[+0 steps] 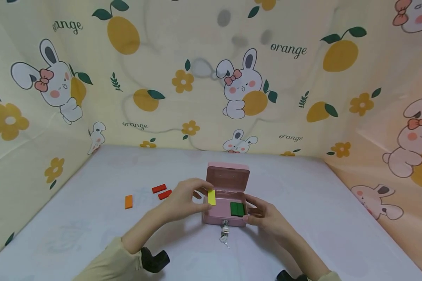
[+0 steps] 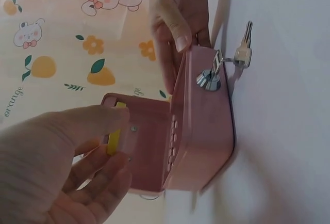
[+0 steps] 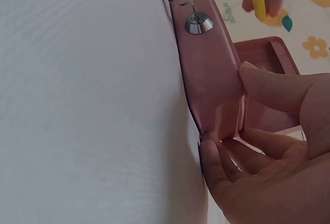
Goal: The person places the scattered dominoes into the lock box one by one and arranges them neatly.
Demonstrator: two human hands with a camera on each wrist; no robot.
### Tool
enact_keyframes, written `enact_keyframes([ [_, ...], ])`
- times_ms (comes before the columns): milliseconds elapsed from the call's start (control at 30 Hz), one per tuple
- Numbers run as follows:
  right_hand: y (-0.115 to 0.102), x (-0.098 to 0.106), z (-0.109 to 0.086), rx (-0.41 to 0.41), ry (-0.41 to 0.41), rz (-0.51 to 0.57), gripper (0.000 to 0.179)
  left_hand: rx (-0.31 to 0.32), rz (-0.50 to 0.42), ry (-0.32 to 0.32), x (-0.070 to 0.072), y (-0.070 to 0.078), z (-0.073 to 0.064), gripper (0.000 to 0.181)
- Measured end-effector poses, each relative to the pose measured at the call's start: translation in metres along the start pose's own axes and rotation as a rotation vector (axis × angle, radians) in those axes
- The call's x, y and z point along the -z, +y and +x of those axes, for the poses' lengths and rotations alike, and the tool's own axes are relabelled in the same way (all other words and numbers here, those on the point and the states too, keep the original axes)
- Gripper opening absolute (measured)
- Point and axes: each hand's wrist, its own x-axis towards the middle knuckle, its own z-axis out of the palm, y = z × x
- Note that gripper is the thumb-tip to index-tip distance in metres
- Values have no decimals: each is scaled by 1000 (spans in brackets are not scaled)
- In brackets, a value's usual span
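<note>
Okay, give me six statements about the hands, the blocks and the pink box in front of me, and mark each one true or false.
1. The left hand pinches a yellow block. True.
2. The right hand grips the pink box. True.
3. The box is closed. False: its lid stands open.
4. Green blocks lie inside the box. True.
5. Every block in view is in the box. False: an orange block and red blocks lie on the table.
6. Nothing hangs at the front of the box. False: keys hang at its lock.
</note>
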Motion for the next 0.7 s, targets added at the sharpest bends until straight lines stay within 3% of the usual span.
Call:
enact_keyframes([
  [233, 0, -1, -1, 11, -6, -19, 65, 19, -42, -13, -14, -3, 12, 44],
  [433, 2, 1, -3, 27, -53, 30, 66, 63, -97, -50, -27, -8, 20, 43],
  [700, 2, 0, -2, 16, -32, 9, 68, 127, -150, -110, -44, -15, 27, 46],
])
